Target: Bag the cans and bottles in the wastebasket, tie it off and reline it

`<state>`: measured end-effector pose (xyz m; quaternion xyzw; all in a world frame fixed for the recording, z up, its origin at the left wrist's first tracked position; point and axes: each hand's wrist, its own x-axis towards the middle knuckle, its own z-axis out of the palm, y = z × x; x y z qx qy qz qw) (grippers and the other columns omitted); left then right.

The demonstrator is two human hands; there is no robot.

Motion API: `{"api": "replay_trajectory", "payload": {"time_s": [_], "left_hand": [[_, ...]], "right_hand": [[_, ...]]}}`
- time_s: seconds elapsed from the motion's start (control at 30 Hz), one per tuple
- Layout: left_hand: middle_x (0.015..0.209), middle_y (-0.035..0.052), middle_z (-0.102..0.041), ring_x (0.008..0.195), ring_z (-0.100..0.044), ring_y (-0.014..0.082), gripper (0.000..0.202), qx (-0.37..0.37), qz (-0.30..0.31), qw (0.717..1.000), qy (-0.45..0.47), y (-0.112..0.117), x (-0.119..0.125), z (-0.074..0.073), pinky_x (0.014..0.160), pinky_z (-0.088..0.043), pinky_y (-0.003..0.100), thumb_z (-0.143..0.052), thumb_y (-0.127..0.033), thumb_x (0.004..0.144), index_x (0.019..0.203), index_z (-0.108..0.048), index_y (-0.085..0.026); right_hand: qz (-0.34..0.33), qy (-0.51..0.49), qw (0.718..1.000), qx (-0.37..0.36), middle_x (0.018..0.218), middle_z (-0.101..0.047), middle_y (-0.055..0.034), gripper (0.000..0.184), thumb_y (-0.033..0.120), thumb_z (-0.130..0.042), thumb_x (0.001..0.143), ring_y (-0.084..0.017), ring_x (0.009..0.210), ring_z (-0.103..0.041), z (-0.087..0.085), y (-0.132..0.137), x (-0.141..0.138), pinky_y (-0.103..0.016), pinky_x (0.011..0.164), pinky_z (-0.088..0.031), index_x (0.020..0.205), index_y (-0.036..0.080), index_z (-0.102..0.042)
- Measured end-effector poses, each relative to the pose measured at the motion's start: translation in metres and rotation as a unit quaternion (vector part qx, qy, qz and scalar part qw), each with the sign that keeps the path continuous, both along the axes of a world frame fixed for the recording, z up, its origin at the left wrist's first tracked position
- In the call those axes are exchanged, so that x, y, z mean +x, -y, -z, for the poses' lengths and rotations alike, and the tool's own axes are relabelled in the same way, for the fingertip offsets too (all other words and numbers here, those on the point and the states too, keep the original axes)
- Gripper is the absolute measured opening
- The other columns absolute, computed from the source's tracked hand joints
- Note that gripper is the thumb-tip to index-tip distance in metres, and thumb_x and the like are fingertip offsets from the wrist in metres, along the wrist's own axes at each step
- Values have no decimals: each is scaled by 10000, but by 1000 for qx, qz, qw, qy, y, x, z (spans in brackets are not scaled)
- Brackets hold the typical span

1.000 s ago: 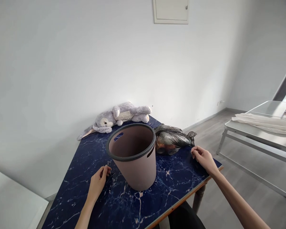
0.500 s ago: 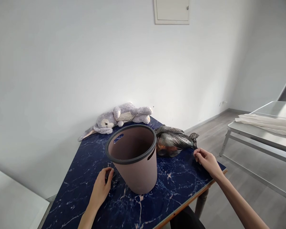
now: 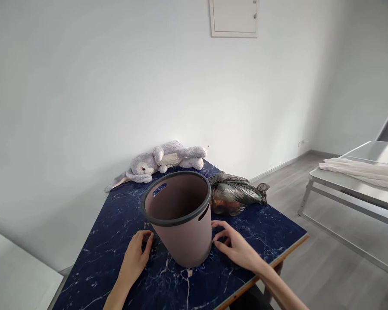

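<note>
both hands (image 3: 136,257) (image 3: 236,248) loosely curled

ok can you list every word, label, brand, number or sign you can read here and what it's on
None: no text can be read in this view.
The bin, plush rabbit and wall hatch show no lettering.
The creased dark bag shows none that can be made out.

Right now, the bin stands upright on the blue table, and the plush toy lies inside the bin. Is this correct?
Not quite: the plush toy lies on the blue table behind the bin, not inside it, as the head view shows. The bin does stand upright on the table.
</note>
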<state>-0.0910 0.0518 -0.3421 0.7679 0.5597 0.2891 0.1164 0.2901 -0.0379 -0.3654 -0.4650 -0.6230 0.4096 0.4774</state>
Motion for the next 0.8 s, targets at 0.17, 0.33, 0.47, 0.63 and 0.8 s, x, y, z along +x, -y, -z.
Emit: {"api": "replay_trajectory", "payload": {"time_s": [0.17, 0.33, 0.47, 0.63, 0.8], "left_hand": [[1227, 146, -746, 1186, -697, 380, 469, 40, -2, 999, -10, -4, -7, 7, 879, -624, 471, -477, -533, 986, 1288, -703, -255], [1390, 169, -699, 1387, -580, 461, 542, 52, -63, 996, 22, -5, -11, 9, 1038, -560, 602, -502, -539, 946, 1346, -691, -226], [1466, 190, -655, 1414, -556, 475, 657, 18, -119, 990, 69, -6, -14, 7, 1048, -545, 625, -498, -580, 937, 1459, -601, -195], [1484, 188, -647, 1389, -580, 476, 688, 4, -113, 989, 93, -5, -17, 9, 1024, -557, 608, -552, -605, 911, 1475, -584, -212], [1536, 192, -604, 1370, -600, 464, 686, -15, -111, 989, 101, -1, -16, 9, 1028, -556, 598, -546, -607, 916, 1469, -582, -204]], "right_hand": [[-22, 46, 999, -13, 1111, -761, -25, 604, 253, -612, 926, -180, 885, -705, 0, 1, -35, -338, 829, -553, 1509, 313, -467], [-40, 101, 993, 42, 1521, -604, -82, 711, 184, -556, 882, -188, 982, -726, 6, -6, -48, -303, 756, -569, 1576, 323, -485], [9, 177, 983, 43, 1709, -375, -109, 729, 145, -543, 842, -174, 967, -757, 11, -36, -67, -348, 939, -580, 1558, 281, -525], [144, 340, 929, 37, 1774, -212, -115, 622, 172, -499, 921, -292, 1248, -674, 8, -97, -89, -389, 919, -595, 1540, 219, -539], [198, 399, 895, 24, 1769, -230, -118, 581, 165, -435, 959, -357, 1466, -449, 6, -138, -96, -428, 914, -585, 1529, 189, -541]]}}
